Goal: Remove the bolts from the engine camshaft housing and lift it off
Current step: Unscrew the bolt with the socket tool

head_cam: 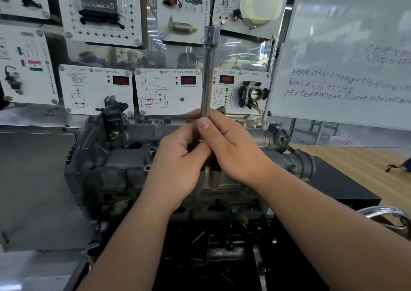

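The grey camshaft housing lies across the engine block in the middle of the view. A long steel extension bar stands upright above it, its socket end at the top. My right hand grips the bar's lower part, thumb pressed along it. My left hand curls its fingers around the bar's bottom end, just under the right thumb. What sits at the bar's bottom end is hidden by both hands. Bolts on the housing are hard to make out.
Training boards with gauges and sensors line the wall behind the engine. A whiteboard stands at the right. A wooden table lies to the right, a chrome ring at its near edge. Loose dark parts litter the tray below.
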A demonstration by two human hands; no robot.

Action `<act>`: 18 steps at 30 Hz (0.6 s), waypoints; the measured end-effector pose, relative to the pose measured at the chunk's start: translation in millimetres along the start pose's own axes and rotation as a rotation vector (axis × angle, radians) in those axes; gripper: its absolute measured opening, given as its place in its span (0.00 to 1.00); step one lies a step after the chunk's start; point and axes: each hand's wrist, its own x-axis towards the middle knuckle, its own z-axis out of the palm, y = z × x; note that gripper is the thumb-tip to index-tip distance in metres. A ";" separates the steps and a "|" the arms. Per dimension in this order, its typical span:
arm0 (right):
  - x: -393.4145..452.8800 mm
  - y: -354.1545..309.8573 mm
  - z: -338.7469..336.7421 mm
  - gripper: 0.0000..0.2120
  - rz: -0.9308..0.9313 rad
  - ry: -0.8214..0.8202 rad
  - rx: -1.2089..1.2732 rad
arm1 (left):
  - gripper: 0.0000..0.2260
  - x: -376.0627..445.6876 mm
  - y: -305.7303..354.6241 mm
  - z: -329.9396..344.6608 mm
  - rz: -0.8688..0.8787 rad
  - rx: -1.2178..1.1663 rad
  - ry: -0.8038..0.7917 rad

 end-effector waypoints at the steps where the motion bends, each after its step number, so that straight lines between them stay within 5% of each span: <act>1: -0.2 -0.3 0.2 0.11 0.004 0.000 0.003 | 0.09 -0.4 0.0 -1.0 -0.003 -0.004 -0.028; 7: 2.3 0.1 0.9 0.13 0.006 -0.005 -0.014 | 0.14 -1.8 -1.2 -9.6 -0.098 -0.192 -0.099; 14: 2.1 0.6 0.3 0.17 0.008 -0.017 0.013 | 0.04 -2.4 -0.1 -1.5 0.000 -0.041 0.080; 18: 1.8 0.3 1.2 0.17 -0.014 -0.028 -0.019 | 0.06 -0.8 1.1 0.1 -0.039 -0.083 0.144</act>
